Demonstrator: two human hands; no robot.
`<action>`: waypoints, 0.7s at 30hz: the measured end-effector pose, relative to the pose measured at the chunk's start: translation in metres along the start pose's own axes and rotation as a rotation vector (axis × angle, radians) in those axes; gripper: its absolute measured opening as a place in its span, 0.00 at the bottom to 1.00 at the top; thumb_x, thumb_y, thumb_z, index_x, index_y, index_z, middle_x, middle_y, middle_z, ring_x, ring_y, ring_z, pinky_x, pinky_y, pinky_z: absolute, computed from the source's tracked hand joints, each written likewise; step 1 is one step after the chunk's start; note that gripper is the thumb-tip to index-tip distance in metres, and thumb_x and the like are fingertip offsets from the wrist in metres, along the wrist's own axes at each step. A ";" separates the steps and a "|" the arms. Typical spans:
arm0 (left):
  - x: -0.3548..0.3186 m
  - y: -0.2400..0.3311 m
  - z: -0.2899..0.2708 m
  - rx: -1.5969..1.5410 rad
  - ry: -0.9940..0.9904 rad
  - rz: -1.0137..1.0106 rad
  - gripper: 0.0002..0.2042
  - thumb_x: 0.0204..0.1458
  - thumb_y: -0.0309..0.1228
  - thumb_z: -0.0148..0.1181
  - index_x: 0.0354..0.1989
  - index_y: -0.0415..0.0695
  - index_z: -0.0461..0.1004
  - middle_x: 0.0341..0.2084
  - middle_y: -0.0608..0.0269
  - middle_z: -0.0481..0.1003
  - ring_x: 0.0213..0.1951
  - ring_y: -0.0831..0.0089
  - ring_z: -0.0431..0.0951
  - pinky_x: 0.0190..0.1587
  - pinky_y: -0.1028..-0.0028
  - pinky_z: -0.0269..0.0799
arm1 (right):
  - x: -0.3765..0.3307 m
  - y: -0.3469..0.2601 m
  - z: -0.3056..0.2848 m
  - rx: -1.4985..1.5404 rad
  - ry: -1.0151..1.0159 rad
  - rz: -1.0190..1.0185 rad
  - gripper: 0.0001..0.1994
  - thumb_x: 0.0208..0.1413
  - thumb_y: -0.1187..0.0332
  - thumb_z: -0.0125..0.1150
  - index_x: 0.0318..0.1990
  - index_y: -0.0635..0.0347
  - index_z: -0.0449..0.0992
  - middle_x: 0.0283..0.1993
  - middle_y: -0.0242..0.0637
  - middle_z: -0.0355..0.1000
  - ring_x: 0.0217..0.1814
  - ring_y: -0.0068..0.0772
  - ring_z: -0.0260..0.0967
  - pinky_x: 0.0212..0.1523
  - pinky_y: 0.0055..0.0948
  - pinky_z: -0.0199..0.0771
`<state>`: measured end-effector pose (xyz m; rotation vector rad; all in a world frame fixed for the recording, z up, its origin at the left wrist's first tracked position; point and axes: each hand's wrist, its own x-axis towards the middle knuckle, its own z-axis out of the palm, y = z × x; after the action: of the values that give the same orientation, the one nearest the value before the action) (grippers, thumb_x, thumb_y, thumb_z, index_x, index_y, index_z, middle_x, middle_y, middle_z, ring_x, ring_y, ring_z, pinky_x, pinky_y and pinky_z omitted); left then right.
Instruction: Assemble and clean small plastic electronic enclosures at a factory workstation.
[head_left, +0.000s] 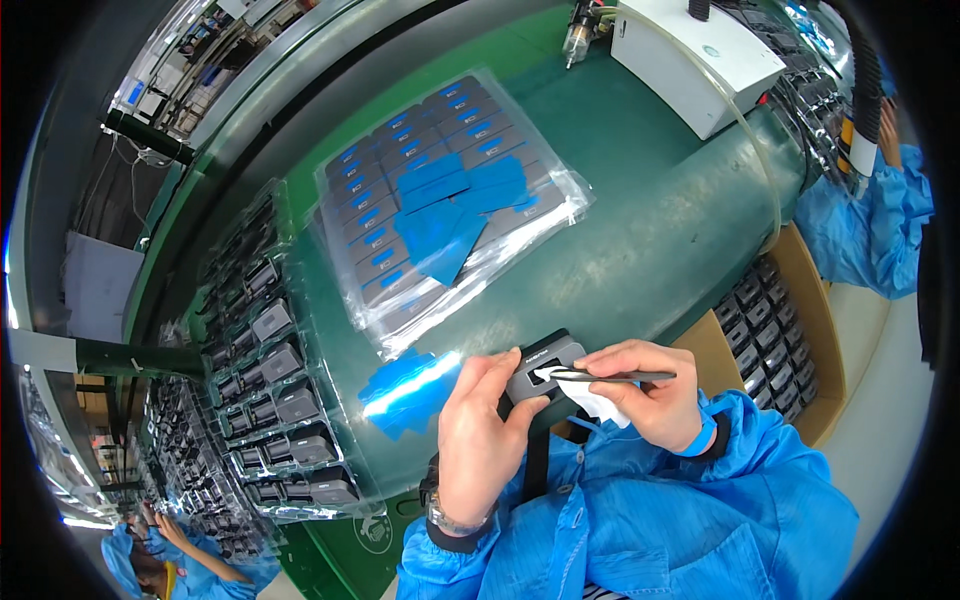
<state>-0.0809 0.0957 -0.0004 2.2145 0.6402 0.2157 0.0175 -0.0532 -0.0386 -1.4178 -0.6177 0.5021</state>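
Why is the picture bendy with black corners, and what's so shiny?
Head view: the fisheye lens bends straight edges and leaves the corners black; white glare streaks the lower blue film and clear plastic sheet; the left hand and right hand look fairly sharp.

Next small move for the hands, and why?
Probably a light wipe of the white cloth along the grey device's dark opening: the left hand steadies the device, and the right hand's slim dark tool has cloth at its tip, right at that opening.
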 end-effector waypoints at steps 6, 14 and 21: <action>-0.001 -0.004 0.001 -0.004 -0.005 -0.013 0.23 0.32 0.18 0.66 0.43 0.34 0.73 0.36 0.53 0.73 0.38 0.62 0.75 0.42 0.72 0.71 | -0.008 -0.003 -0.004 -0.126 0.062 -0.119 0.10 0.42 0.85 0.62 0.35 0.68 0.77 0.38 0.45 0.75 0.39 0.33 0.75 0.38 0.24 0.75; 0.000 -0.005 0.003 0.047 0.005 0.030 0.23 0.32 0.18 0.67 0.43 0.34 0.73 0.35 0.53 0.73 0.36 0.63 0.75 0.40 0.73 0.71 | -0.015 0.004 0.007 -0.052 0.006 -0.134 0.10 0.42 0.83 0.63 0.35 0.67 0.77 0.39 0.44 0.75 0.40 0.34 0.75 0.37 0.24 0.75; 0.000 -0.003 0.002 0.074 0.001 0.041 0.24 0.31 0.18 0.67 0.43 0.34 0.74 0.35 0.54 0.74 0.36 0.65 0.75 0.40 0.74 0.71 | -0.014 0.003 -0.003 -0.067 0.061 -0.121 0.10 0.42 0.82 0.63 0.35 0.67 0.77 0.39 0.43 0.75 0.40 0.33 0.75 0.37 0.25 0.75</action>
<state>-0.0817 0.0960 -0.0042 2.3007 0.6125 0.2177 0.0090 -0.0640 -0.0426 -1.4434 -0.6719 0.3441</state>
